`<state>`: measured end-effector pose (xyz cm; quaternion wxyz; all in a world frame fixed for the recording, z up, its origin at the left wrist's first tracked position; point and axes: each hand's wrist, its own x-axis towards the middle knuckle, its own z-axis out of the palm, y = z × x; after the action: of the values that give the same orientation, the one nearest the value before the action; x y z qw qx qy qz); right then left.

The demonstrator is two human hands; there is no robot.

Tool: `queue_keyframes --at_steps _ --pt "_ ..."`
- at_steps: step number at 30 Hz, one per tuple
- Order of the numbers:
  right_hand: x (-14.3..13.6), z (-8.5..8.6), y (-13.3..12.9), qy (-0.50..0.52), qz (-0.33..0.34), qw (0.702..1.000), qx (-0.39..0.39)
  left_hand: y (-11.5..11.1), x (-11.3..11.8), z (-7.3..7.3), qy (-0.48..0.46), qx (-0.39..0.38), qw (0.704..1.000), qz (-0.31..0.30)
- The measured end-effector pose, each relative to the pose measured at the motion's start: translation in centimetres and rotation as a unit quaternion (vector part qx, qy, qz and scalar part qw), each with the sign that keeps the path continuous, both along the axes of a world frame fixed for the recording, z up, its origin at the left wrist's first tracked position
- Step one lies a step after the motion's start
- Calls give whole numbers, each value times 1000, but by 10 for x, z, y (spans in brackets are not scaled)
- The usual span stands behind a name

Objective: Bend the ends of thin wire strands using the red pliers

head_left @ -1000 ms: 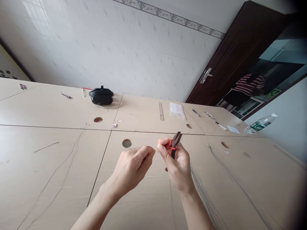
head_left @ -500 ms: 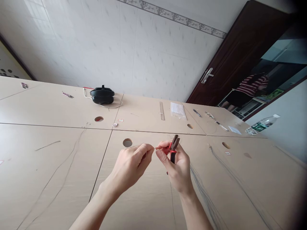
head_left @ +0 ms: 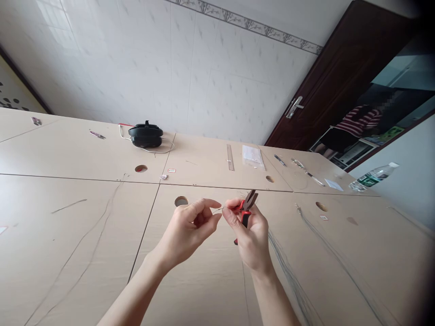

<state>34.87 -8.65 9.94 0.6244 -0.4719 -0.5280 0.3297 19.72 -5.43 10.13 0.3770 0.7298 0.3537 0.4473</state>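
Note:
Red-and-black pliers (head_left: 245, 217) rest in my right hand (head_left: 253, 240), their dark jaws pointing up and slightly apart. That hand's thumb and index finger also pinch a thin wire (head_left: 218, 209), whose end sticks out toward the left. Facing it is my left hand (head_left: 190, 231), with thumb and index fingertip apart around the wire end and the other fingers curled. Whether the left fingertips touch the wire I cannot tell. Behind my right forearm lies a bundle of long thin wires (head_left: 288, 271) on the table (head_left: 190, 290).
Along the back stand a black headset-like device (head_left: 146, 135) with a white cable, a ruler (head_left: 230, 157), a plastic packet (head_left: 253, 157) and a pen (head_left: 280, 160). A bottle (head_left: 374, 176) lies at right, near another wire bundle (head_left: 326, 244). Long wires (head_left: 88, 235) lie left. A person (head_left: 356, 122) is beyond the door.
My left thumb and index finger have parted from their pinch, exposing the wire end between the hands. My right hand keeps the pliers, which have tilted slightly.

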Motion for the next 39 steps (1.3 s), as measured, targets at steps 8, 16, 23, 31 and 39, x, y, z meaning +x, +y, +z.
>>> queue_keyframes --at_steps 8,16,23,31,39 --pt "-2 -4 2 45 6 999 -7 0 1 6 -60 -106 992 -18" --pt "-4 -5 3 44 3 999 4 -1 2 12 -93 -163 982 -35" --pt "-4 -5 2 44 20 999 5 1 2 9 -104 -187 976 -47" --pt "5 -13 16 272 30 947 -169 4 3 11 -107 -202 973 37" --pt "8 -30 12 328 170 886 -280 10 2 5 -98 -198 971 89"
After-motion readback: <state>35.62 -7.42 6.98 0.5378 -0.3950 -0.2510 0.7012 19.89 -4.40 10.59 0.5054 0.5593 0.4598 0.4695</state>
